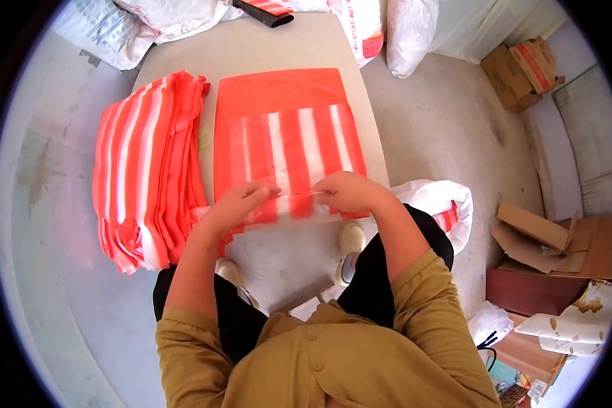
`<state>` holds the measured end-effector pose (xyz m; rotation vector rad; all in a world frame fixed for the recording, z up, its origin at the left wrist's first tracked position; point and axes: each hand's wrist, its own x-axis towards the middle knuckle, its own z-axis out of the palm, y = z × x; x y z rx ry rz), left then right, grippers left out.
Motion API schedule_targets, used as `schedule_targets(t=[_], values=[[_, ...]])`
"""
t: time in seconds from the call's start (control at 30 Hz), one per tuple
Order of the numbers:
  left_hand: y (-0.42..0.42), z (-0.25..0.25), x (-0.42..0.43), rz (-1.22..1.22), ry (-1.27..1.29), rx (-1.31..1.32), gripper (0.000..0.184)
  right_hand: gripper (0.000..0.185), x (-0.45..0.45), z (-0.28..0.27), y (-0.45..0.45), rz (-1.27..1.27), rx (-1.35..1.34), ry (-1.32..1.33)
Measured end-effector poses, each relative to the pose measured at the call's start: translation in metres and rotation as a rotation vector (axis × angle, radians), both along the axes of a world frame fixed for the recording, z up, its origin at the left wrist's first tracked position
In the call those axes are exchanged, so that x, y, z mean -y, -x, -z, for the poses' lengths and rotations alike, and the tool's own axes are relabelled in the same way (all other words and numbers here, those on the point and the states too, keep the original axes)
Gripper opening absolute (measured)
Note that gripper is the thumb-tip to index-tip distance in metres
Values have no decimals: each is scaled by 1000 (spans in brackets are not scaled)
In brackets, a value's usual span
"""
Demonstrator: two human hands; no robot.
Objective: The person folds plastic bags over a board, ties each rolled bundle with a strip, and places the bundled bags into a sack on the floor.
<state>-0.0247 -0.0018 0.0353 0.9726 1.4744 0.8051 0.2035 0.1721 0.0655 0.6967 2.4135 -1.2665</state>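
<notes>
Both hands work at the near end of a striped sheet (292,146), red and white, which lies flat at the middle of the counter (245,41). The left hand (241,204) has its thumb and forefinger pressed together on the sheet near its near edge; its other fingers are mostly hidden. The right hand (347,190), a little apart from it, pinches the same part from the right, its fingers curled in. A thin pale fold runs between the two pinches, and the sheet's near edge is blurred.

A plain red layer (282,88) shows beyond the stripes at the far side; whether it is one piece with the sheet I cannot tell. Just left of it, a thick pile (139,163) of folded red and white striped pieces lies along the counter's left side, its near end bunched.

At the far end are white sacks (177,17) and a black object (268,15). On the right, near the person's knee, an open white sack (464,211) holds more striped material. Farther right stand a closed-looking carton (513,78), far off, and an open carton (534,238), nearer.
</notes>
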Motion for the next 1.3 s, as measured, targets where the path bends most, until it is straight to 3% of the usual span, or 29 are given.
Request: schedule_targets(t=[0.07, 0.17, 0.27, 0.37, 0.57, 0.73, 0.83, 0.93, 1.17, 1.3], values=[[3, -8, 10, 12, 59, -127, 41, 29, -7, 7, 4, -32, 23, -34], [-2, 12, 26, -152, -184, -276, 40, 31, -9, 13, 7, -58, -1, -125], [1, 27, 30, -218, -53, -152, 28, 31, -9, 11, 14, -48, -1, -153], [-1, 18, 24, -154, 57, -392, 21, 32, -10, 11, 19, -32, -8, -167], [-14, 17, 16, -211, -72, -605, 20, 31, -12, 18, 23, 97, -12, -215], [-10, 23, 6, -249, -31, -637, 22, 34, -13, 17, 21, 282, -67, -170], [-8, 25, 5, -267, -19, -628, 23, 38, -18, 36, 9, 434, -240, -164], [-4, 36, 6, -298, -29, -598, 23, 42, -29, 28, -5, 421, -118, -181], [-4, 38, 4, -358, -55, -565, 26, 45, -45, 59, -24, 453, -181, -178], [-9, 27, 2, -340, -45, -724, 27, 42, -41, 61, -23, 487, -207, -175]])
